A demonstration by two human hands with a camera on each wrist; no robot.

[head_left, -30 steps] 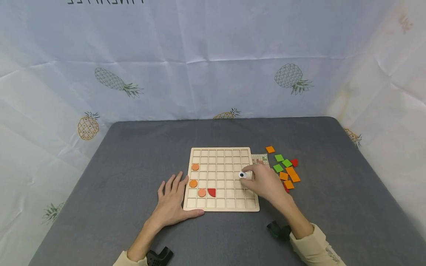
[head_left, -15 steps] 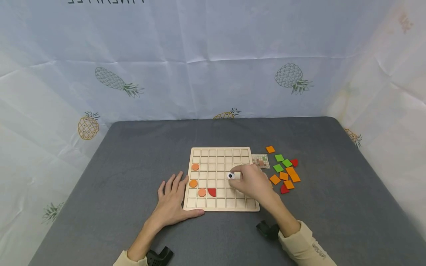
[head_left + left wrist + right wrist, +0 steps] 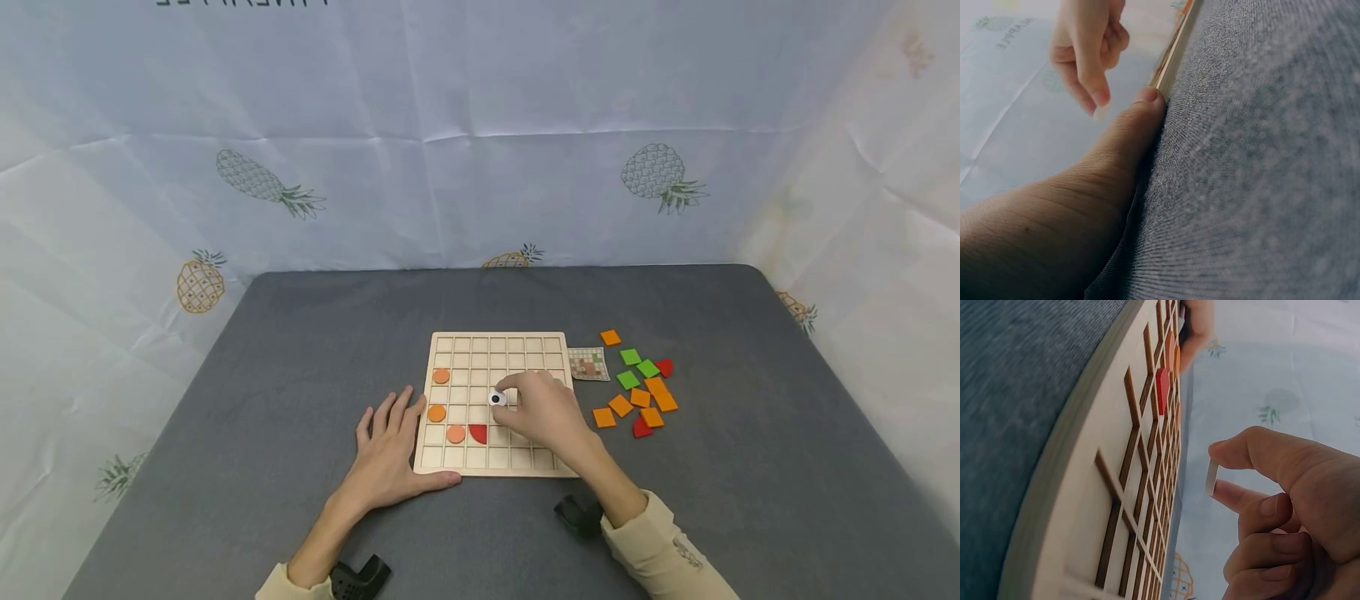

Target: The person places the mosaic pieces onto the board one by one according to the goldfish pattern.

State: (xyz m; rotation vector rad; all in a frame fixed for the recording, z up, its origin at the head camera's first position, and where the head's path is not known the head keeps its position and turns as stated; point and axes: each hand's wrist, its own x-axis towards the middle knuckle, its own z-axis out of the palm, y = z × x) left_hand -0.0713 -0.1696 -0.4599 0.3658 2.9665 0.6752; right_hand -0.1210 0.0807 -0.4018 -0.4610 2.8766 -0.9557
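A white disc with a black dot [image 3: 497,398], like an eye, is pinched between thumb and finger of my right hand [image 3: 542,410]. In the right wrist view the disc [image 3: 1212,477] appears edge-on, apart from the grid. Below it lies a wooden grid board [image 3: 450,340]. My left hand [image 3: 386,462] rests at the board's near left corner, fingers spread along the left edge and thumb at the front edge. On the board sit several orange discs [image 3: 437,413] at the left and a red quarter-circle piece [image 3: 477,433]. Part of the board is hidden by my right hand.
Right of the board lies a small printed pattern card [image 3: 589,364]. Past it are scattered orange squares [image 3: 620,406], green squares [image 3: 627,380] and red pieces [image 3: 642,427]. The grey tabletop [image 3: 337,333] ends at a pineapple-print cloth [image 3: 465,192] behind.
My right hand has moved left over the board with the white disc, uncovering the card and more loose pieces on the right. My left hand has stayed in place.
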